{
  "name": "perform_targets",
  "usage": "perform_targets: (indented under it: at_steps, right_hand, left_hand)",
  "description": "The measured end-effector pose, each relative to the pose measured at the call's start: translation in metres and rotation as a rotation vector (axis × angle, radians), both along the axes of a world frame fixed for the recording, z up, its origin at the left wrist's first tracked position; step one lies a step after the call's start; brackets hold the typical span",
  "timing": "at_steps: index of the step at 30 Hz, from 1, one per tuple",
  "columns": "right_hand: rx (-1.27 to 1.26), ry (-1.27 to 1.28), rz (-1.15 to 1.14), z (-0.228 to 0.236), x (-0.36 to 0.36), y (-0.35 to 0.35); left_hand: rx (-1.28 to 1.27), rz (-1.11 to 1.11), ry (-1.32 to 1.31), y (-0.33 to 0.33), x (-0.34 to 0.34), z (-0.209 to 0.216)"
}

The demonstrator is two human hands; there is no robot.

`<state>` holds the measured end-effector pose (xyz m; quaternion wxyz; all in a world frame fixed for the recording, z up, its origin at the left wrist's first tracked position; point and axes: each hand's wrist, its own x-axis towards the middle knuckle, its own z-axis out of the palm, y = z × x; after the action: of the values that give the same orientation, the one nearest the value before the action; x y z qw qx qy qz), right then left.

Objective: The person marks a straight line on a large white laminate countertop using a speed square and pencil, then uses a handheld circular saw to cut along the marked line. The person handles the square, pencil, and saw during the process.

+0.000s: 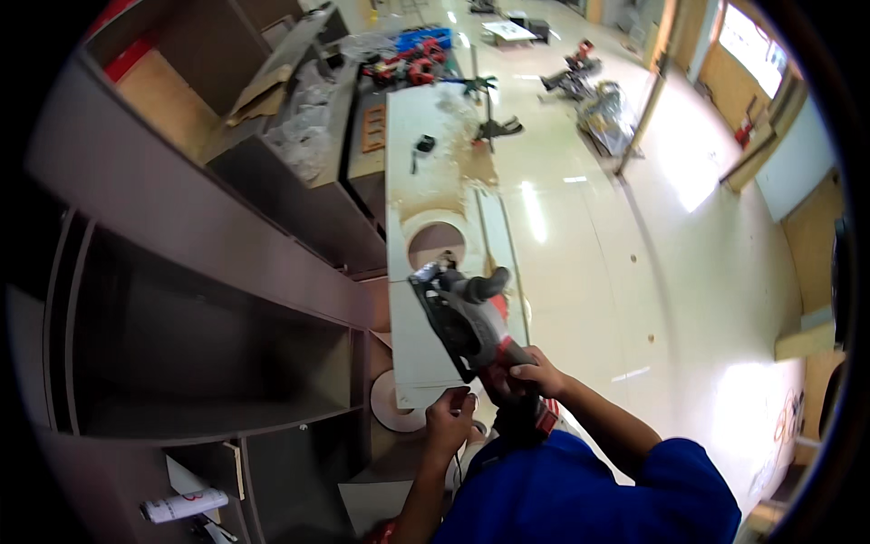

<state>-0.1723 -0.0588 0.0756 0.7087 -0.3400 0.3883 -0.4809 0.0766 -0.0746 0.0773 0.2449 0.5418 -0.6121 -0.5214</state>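
Observation:
My right hand (539, 374) grips the rear handle of a grey, black and red cordless circular saw (489, 326). The saw is tilted above a long white board (421, 335), its dark base plate turned to the left. A battery sits at the end near my body. My left hand (450, 417) is closed in a pinch just below the base plate's near end, at the board's near edge; what the fingers hold, if anything, is too small to make out. Beyond the saw, a round hole (437, 247) is cut through the board, with sawdust around it.
Dark cabinet carcasses (208, 335) stand along the left. A round white disc (391, 403) lies below the board's left edge. Farther along are a small black object (424, 143), clamps (498, 129) and red power tools (412, 65). Glossy tiled floor (580, 272) stretches to the right.

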Motion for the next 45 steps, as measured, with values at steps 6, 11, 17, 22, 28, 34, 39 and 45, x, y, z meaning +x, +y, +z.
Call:
perform_targets:
  at_steps: [6, 11, 17, 22, 28, 34, 39, 45]
  right_hand:
    - [-0.088, 0.198, 0.224, -0.020, -0.035, 0.010]
    - [-0.040, 0.227, 0.238, -0.019, -0.053, 0.021]
    - [0.032, 0.254, 0.254, -0.022, -0.057, 0.036]
    - [0.000, 0.142, 0.222, 0.014, -0.057, 0.040]
    - [-0.262, 0.658, 0.186, 0.044, -0.013, 0.057]
    - [-0.164, 1.052, 0.297, 0.068, 0.025, 0.086]
    - [-0.249, 1.087, 0.297, 0.060, 0.044, 0.135]
    - [-0.032, 0.971, 0.308, 0.045, 0.054, 0.163]
  left_hand:
    - [0.327, 0.136, 0.270, 0.041, -0.040, -0.037]
    - [0.423, 0.117, 0.202, 0.060, -0.052, -0.047]
    - [0.452, 0.051, 0.185, 0.092, -0.076, -0.050]
    - [0.279, 0.052, 0.114, 0.110, -0.064, -0.051]
    - [0.128, 0.290, 0.245, 0.132, -0.003, -0.058]
    - [0.145, 0.440, 0.313, 0.199, 0.054, -0.086]
    - [0.153, 0.550, 0.279, 0.251, 0.069, -0.123]
    - [-0.134, 0.683, 0.143, 0.194, 0.075, -0.063]
